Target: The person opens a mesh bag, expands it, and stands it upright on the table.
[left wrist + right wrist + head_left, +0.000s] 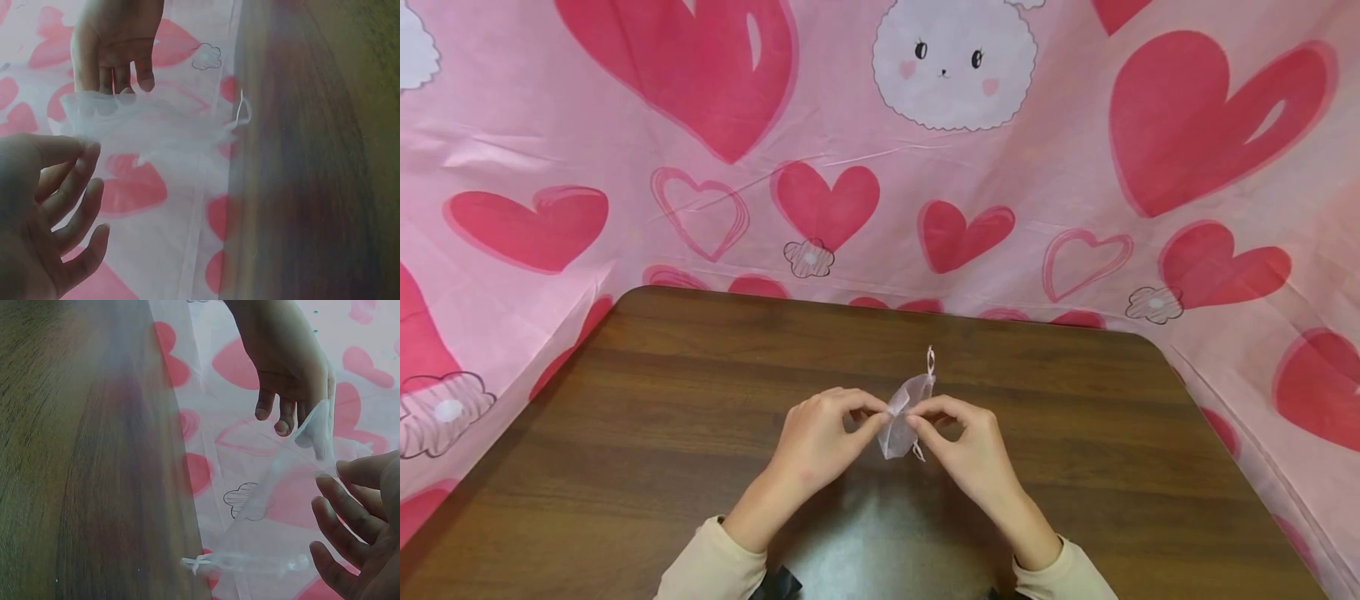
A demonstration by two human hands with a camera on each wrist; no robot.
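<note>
A small sheer white drawstring pouch is held up between both hands over the table. My left hand pinches one side of it with thumb and index finger, while the other fingers spread loosely in the left wrist view. From the opposite side my right hand pinches the pouch the same way, its fingertips close to the left ones. One drawstring loop sticks up at the far end; a second loop hangs below by the right fingers. The pouch looks see-through, its fabric stretched wide in the right wrist view.
Under the hands lies a dark brown wooden table with rounded far corners. A pink cloth printed with hearts surrounds its back and sides. Cream sleeves cover the forearms, with a black strap near the left cuff.
</note>
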